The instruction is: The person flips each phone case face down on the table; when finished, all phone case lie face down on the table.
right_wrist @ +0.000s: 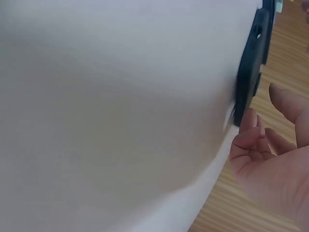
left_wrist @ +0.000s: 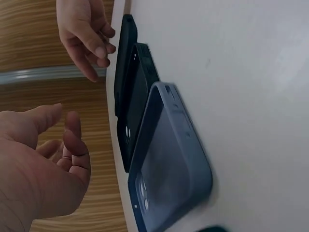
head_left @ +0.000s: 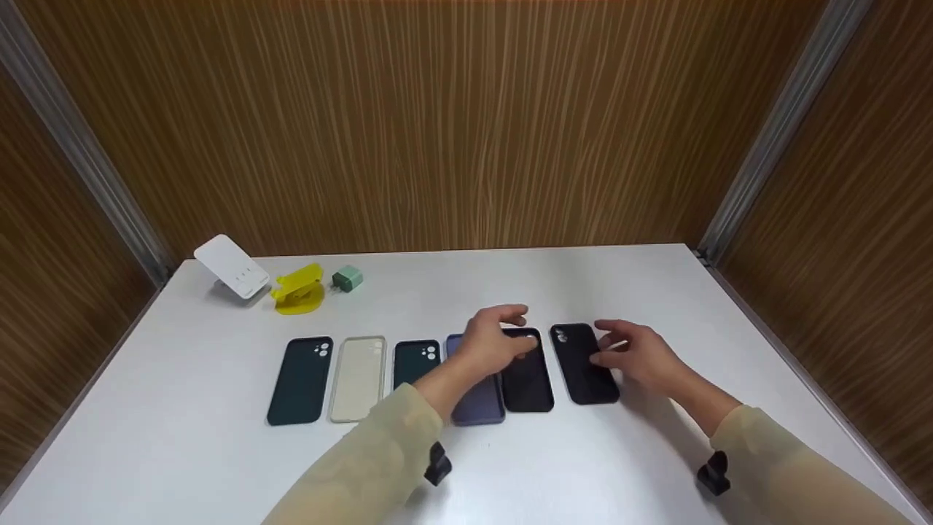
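Phone cases lie in a row across the white table. At the right end is a black phone case [head_left: 585, 375], back side up. My right hand [head_left: 641, 357] is at its right edge, thumb over the case and fingers loosely bent; in the right wrist view the fingertips [right_wrist: 248, 118] are right at the case's end, thumb apart. My left hand [head_left: 485, 346] hovers over another black case [head_left: 528, 386] and a lavender-blue case [head_left: 479, 405], partly hiding both. In the left wrist view the left hand [left_wrist: 43, 164] has loosely curved fingers and holds nothing; the lavender-blue case [left_wrist: 169, 159] shows its hollow inside.
Farther left in the row lie a dark green case [head_left: 299, 383], a cream case [head_left: 357, 383] and a smaller-looking dark case [head_left: 415, 364]. Behind them stand a white stand [head_left: 232, 264], a yellow phone stand [head_left: 299, 290] and a green charger plug [head_left: 348, 278]. Wood-grain panels [head_left: 437, 131] enclose the table.
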{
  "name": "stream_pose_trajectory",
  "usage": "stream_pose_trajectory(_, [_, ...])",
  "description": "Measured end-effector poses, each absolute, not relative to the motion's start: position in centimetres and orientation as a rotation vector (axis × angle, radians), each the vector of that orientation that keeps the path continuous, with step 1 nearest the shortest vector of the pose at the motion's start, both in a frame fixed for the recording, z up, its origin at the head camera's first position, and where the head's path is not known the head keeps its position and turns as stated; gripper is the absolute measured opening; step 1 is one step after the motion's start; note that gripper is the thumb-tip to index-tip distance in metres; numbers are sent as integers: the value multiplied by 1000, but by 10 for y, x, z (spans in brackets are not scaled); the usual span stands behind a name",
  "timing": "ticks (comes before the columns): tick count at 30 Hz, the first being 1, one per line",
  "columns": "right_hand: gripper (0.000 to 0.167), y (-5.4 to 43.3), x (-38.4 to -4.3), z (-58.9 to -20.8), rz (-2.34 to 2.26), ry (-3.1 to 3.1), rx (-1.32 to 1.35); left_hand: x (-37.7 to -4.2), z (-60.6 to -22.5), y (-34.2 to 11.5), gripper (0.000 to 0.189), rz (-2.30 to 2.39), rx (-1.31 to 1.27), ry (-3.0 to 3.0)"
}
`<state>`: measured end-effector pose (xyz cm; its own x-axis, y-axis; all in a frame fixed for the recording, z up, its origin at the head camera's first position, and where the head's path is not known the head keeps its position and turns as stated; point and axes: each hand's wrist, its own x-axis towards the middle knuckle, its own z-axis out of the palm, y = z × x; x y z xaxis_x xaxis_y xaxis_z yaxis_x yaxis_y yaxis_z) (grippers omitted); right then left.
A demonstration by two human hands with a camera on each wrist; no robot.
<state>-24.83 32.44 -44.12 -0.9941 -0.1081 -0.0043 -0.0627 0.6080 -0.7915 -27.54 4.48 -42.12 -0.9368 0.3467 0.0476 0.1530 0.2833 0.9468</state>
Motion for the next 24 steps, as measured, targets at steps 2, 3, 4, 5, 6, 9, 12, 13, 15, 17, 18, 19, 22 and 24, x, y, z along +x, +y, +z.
stream_pose_trajectory(2, [67,320,-248,-440,-1385,2764,-160,-276,-421,35,57,1663,484,2413])
stream_pose_trajectory(3, [66,317,-248,-439,-1393,2762,-170,-276,-422,30,57,1629,494,2432])
stream_pose_trajectory(4, [66,314,-248,-439,-1403,2757,-175,-277,-424,26,57,1595,505,2451])
stream_pose_trajectory(5, [66,311,-248,-439,-1409,2753,-193,-276,-425,22,57,1555,518,2473])
stream_pose_trajectory(6, [66,308,-248,-439,-1411,2750,-211,-276,-427,19,57,1525,528,2487])
stream_pose_trajectory(9, [64,299,-247,-439,-1392,2754,-271,-275,-434,12,58,1475,550,2497])
stream_pose_trajectory(12, [63,290,-246,-440,-1347,2775,-316,-273,-440,8,60,1433,565,2505])
stream_pose_trajectory(13, [63,287,-246,-441,-1330,2781,-328,-273,-442,8,61,1416,573,2511])
stream_pose_trajectory(15, [64,283,-246,-443,-1299,2788,-346,-272,-444,7,63,1382,594,2530])
stream_pose_trajectory(17, [65,279,-246,-445,-1283,2784,-367,-272,-446,6,64,1350,612,2547])
stream_pose_trajectory(18, [65,277,-246,-446,-1272,2783,-390,-271,-447,6,64,1333,619,2558])
stream_pose_trajectory(19, [66,276,-246,-447,-1261,2782,-411,-271,-447,6,64,1317,626,2568])
stream_pose_trajectory(22, [66,273,-246,-450,-1215,2797,-489,-271,-448,5,65,1276,631,2593])
stream_pose_trajectory(24, [64,272,-247,-452,-1170,2819,-550,-270,-449,4,65,1263,638,2600])
